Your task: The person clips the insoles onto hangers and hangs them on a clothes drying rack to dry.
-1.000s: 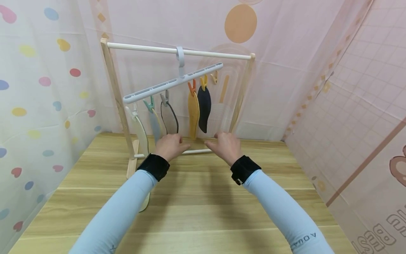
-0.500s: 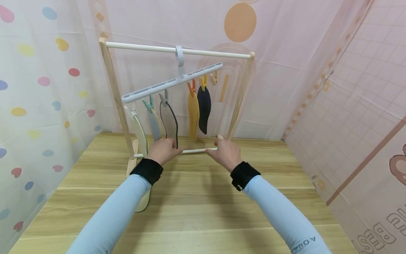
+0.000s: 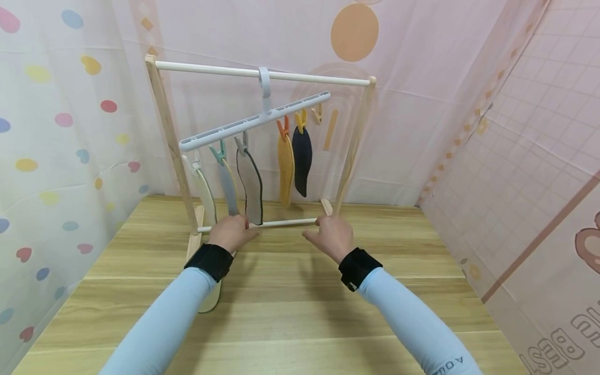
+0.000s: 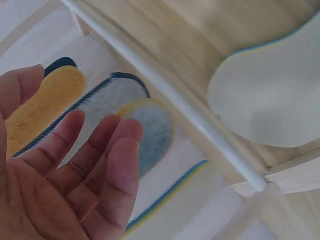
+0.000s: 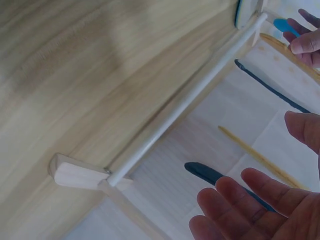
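Note:
Several insoles hang by coloured clips from a pale grey hanger (image 3: 255, 121). From left to right these are a cream insole (image 3: 206, 192), a blue-grey insole (image 3: 227, 190), a grey dark-edged insole (image 3: 251, 187), an orange insole (image 3: 285, 172) and a navy insole (image 3: 302, 161). My left hand (image 3: 229, 233) is low near the blue-grey insole's lower end, fingers loosely bent around nothing, as the left wrist view shows. My right hand (image 3: 335, 238) is by the rack's right foot, its relaxed fingers holding nothing. Another pale insole (image 4: 265, 100) lies on the table, partly behind my left forearm.
A wooden rack with a white top rod (image 3: 211, 69) carries the hanger. Its white lower bar (image 3: 290, 223) runs close over the wooden table (image 3: 281, 312). A beige clip (image 3: 317, 114) hangs bare at the hanger's right end. Patterned curtains stand behind and at both sides.
My left hand has moved left and down, uncovering the lower end of the grey insole. The right hand has come slightly down, showing the rack's right foot. The insoles hang nearly as before.

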`<state>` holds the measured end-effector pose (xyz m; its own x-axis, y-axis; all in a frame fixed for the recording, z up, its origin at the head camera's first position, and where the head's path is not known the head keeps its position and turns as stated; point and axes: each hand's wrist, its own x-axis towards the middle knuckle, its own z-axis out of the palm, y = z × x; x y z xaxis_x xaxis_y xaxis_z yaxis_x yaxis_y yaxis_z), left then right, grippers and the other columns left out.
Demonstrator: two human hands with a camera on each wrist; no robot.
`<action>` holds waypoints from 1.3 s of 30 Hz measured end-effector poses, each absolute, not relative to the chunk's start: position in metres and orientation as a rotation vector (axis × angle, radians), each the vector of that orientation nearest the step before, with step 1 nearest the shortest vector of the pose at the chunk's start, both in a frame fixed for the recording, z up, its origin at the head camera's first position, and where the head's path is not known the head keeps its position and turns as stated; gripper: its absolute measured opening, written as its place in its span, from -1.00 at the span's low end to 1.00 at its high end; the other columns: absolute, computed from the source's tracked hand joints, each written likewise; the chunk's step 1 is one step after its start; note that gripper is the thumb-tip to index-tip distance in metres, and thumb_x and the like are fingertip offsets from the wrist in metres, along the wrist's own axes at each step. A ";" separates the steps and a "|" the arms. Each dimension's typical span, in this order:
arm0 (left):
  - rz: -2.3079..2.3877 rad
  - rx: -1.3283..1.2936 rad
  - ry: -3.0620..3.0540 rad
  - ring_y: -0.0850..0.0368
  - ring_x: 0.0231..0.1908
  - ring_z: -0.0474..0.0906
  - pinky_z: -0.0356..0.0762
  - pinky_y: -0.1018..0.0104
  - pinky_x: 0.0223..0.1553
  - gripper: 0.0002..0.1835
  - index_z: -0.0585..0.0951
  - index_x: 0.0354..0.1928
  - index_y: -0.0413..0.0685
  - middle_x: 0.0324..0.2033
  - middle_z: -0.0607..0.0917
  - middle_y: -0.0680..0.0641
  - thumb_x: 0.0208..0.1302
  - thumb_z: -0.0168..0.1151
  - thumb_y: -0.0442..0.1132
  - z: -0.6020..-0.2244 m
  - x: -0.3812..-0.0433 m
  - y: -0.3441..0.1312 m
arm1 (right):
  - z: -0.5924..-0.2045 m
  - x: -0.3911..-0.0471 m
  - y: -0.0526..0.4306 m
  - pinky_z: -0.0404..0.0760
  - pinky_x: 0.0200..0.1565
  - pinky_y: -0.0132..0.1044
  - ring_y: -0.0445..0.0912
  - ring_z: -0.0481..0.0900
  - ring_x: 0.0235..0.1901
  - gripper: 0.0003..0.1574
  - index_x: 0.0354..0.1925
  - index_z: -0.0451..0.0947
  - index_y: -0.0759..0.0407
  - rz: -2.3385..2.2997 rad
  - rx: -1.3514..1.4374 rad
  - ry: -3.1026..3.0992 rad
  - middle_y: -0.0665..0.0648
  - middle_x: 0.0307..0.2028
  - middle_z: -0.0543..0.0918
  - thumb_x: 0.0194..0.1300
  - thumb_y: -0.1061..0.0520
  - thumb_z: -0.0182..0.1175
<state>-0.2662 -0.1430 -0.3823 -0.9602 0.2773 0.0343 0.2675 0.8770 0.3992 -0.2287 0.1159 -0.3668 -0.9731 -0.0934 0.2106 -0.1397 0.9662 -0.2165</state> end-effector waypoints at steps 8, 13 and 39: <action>0.674 0.330 3.014 0.09 -0.62 0.37 0.33 0.23 -0.60 -0.58 0.51 -0.55 -0.14 -0.65 0.43 0.00 0.28 0.28 0.03 -0.401 -0.260 -0.148 | -0.374 -0.230 0.124 0.58 -0.46 -0.17 -0.04 0.65 -0.43 -0.44 -0.10 0.73 0.20 0.375 0.249 -2.925 0.15 -0.25 0.76 0.23 -0.24 0.31; 0.670 0.299 3.031 0.12 -0.66 0.23 0.17 0.27 -0.63 -0.59 0.36 -0.62 -0.04 -0.69 0.26 0.06 0.27 0.26 -0.04 -0.410 -0.256 -0.151 | -0.376 -0.230 0.130 0.54 -0.51 -0.19 -0.10 0.58 -0.51 -0.45 -0.15 0.74 0.19 0.396 0.270 -2.956 0.10 -0.38 0.73 0.23 -0.25 0.32; 0.493 -0.127 2.984 -0.28 -0.27 0.64 0.54 -0.25 -0.20 -0.52 0.66 -0.12 -0.37 -0.29 0.69 -0.37 0.32 0.24 0.02 -0.430 -0.234 -0.167 | -0.393 -0.246 0.153 0.53 -0.54 -0.16 -0.10 0.58 -0.54 -0.44 -0.17 0.74 0.20 0.375 0.451 -2.976 0.08 -0.37 0.73 0.21 -0.26 0.31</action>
